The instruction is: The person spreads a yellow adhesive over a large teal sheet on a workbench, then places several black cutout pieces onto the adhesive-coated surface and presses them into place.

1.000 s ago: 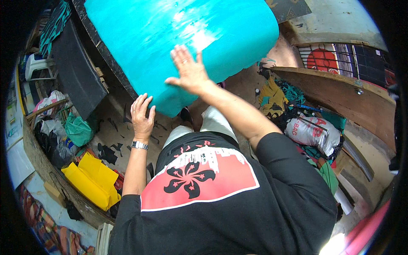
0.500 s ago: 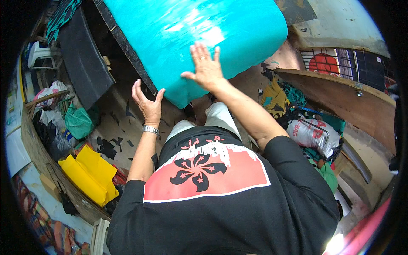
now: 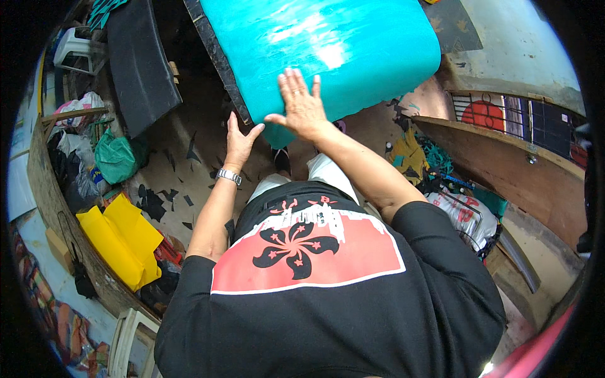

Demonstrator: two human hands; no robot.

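A glossy turquoise sheet (image 3: 378, 50) covers the table ahead of me and hangs over its near edge. On its near left part lies my right hand (image 3: 302, 110), palm down, fingers stretched out and thumb pointing left. My left hand (image 3: 241, 143), with a metal watch at the wrist, is just left of the sheet's near corner. Its thumb and fingers are apart, and nothing shows between them. Whether the left thumb touches the sheet's edge, I cannot tell. The table's dark left edge (image 3: 220, 60) runs away from beside the left fingers.
A black panel (image 3: 140, 69) stands at the left, near a white plastic stool (image 3: 79, 50). Bags, a green one (image 3: 115, 157) among them, and folded yellow material (image 3: 120, 242) lie below. Dark scraps (image 3: 151, 203) litter the floor. At right are a wooden board (image 3: 504, 157) and a white bag (image 3: 463, 214).
My left hand has moved right, closer to the sheet's near corner. The right hand has slid slightly toward that corner, still flat on the sheet. The whole view has shifted a little.
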